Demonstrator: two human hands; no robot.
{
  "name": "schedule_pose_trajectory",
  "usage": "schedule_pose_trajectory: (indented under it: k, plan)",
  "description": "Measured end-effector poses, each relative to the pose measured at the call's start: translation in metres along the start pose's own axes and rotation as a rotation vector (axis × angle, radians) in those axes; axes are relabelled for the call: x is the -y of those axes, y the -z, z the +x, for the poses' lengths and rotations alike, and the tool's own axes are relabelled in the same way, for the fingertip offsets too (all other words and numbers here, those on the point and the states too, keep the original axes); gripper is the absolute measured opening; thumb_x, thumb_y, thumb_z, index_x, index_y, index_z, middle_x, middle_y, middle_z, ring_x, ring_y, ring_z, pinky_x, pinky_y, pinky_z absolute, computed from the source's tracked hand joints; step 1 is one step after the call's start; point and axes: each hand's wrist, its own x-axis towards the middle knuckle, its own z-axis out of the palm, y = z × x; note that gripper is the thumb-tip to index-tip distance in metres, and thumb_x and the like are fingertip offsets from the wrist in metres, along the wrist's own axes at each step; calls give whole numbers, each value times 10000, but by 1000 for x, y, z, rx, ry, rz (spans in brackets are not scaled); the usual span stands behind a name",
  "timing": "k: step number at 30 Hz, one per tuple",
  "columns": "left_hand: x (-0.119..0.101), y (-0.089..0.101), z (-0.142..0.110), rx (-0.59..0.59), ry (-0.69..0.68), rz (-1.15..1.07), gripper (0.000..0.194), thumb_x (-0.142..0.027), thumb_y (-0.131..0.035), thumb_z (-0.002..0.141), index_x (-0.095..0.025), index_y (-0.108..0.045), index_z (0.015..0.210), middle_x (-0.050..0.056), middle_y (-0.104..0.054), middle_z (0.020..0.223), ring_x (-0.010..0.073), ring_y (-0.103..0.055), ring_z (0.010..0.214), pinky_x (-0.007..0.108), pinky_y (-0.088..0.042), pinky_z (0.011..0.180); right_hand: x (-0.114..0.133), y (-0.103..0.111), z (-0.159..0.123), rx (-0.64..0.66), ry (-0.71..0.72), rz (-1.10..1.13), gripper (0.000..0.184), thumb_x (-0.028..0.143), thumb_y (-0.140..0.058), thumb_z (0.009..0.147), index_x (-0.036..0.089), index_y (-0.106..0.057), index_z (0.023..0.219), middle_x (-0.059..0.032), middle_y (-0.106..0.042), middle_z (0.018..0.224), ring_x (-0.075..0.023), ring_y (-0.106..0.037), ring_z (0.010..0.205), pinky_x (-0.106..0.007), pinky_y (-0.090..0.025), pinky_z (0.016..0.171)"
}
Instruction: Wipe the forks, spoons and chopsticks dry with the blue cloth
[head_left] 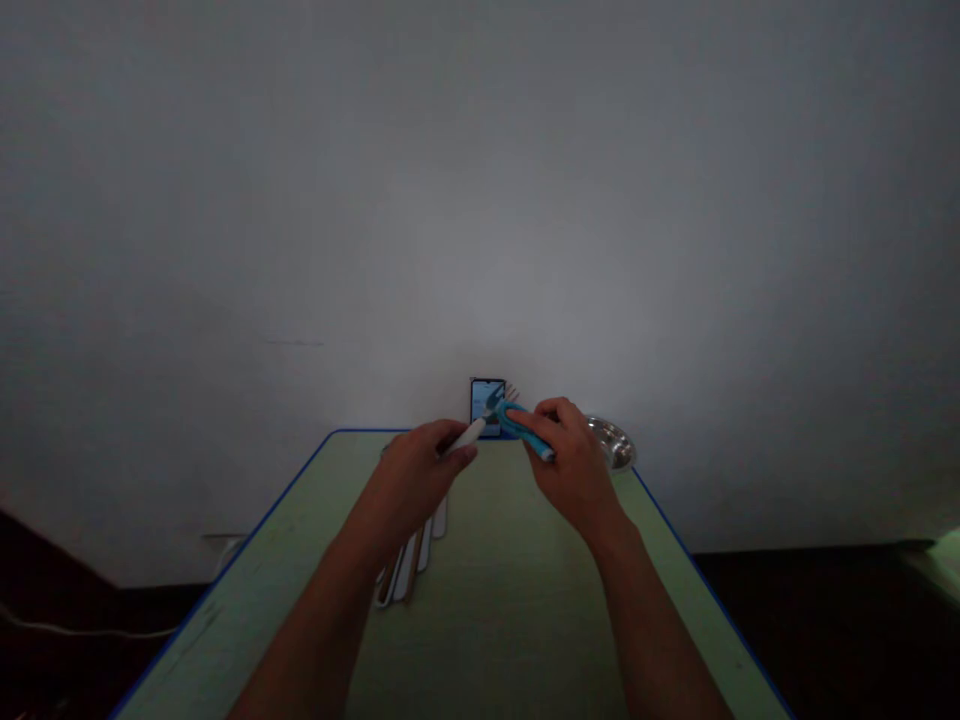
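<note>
My left hand (420,478) is closed round the white handle of a utensil (471,434) whose metal end points up and to the right. My right hand (570,460) is closed on a blue cloth or sponge (521,428) pressed against that metal end. Both hands hover above the far half of a pale green table (510,600). Several white-handled utensils (414,560) lie on the table under my left forearm.
A phone (487,403) with a lit screen leans against the grey wall (480,200) at the table's far edge. A shiny metal plate (613,442) sits at the far right corner. The table has a blue rim (285,495); dark floor lies either side.
</note>
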Motion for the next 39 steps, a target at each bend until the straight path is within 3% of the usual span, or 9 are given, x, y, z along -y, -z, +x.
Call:
schedule_pose_trajectory:
  k: [11,20,39]
  plan:
    - [-4,9,-2,20,2,-58,267,-347,-503,778,-196,-645,946,42,-707,902,203,-638,811,290,-450,731,9,1,3,-16,52,-46,481,31,-480,725,255,-590,1136,-78,-497,974,-210,-475,899,-380,-441,769]
    - [2,8,-3,-7,10,-83,256,-349,-515,774,-201,-653,933,42,-708,891,200,-637,800,289,-461,712,4,2,-1,5,80,-46,515,14,-466,709,257,-581,1149,-78,-485,988,-213,-471,910,-389,-444,769]
    - [-9,11,-7,-2,15,-85,274,-339,-538,771,-229,-660,990,26,-713,948,205,-644,826,289,-464,741,10,8,-6,42,116,-24,553,6,-462,705,257,-561,1188,-77,-460,1012,-208,-452,935,-368,-443,779]
